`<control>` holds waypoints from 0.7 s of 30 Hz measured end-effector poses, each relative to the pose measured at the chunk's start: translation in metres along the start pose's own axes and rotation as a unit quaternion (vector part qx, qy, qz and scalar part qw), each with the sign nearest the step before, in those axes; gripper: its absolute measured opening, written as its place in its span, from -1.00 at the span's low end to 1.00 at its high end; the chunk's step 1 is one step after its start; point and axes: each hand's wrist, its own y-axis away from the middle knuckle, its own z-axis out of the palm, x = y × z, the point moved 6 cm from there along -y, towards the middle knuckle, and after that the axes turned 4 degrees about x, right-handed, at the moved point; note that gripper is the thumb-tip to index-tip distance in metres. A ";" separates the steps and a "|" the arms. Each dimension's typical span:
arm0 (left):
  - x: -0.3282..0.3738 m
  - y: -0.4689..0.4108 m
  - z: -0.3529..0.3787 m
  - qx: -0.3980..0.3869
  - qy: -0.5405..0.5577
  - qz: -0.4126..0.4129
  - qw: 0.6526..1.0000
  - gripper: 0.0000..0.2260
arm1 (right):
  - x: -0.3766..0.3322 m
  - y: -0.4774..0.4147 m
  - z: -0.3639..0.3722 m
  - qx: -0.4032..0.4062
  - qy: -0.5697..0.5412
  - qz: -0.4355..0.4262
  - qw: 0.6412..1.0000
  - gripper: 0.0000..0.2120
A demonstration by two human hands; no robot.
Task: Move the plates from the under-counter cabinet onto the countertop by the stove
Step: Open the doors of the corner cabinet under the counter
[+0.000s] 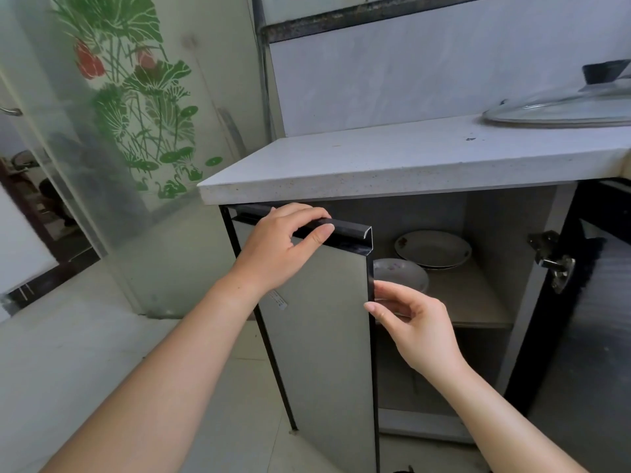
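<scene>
Inside the open under-counter cabinet, a white plate (433,248) rests on another at the back of the upper shelf (471,302). A second white plate (403,273) with a faint flower print lies in front of it, partly hidden by the left cabinet door (321,322). My left hand (283,245) grips the black handle strip along the top of that door. My right hand (415,324) is at the door's free edge, fingers apart, fingertips touching the edge, holding nothing. The grey countertop (392,158) runs above the cabinet.
A glass pot lid (563,105) with a black knob lies on the countertop at the right. The right cabinet door (587,302) stands swung open, its hinge showing. A frosted glass panel (136,114) with green lotus print stands at the left. Pale floor tiles lie below.
</scene>
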 end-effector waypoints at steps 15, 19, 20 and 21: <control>-0.007 0.025 -0.023 0.051 0.036 0.034 0.997 -0.80 | -0.005 0.032 0.040 -0.084 -0.125 -0.013 0.989 -0.55; -0.011 0.038 -0.031 0.020 0.049 0.011 0.999 -0.78 | -0.014 0.040 0.047 -0.073 -0.124 -0.035 0.989 -0.53; -0.012 0.040 -0.032 0.007 0.051 -0.002 0.999 -0.77 | -0.016 0.042 0.048 -0.068 -0.127 -0.043 0.989 -0.52; -0.014 0.043 -0.033 -0.001 0.056 -0.017 0.998 -0.76 | -0.018 0.045 0.050 -0.063 -0.123 -0.058 0.989 -0.50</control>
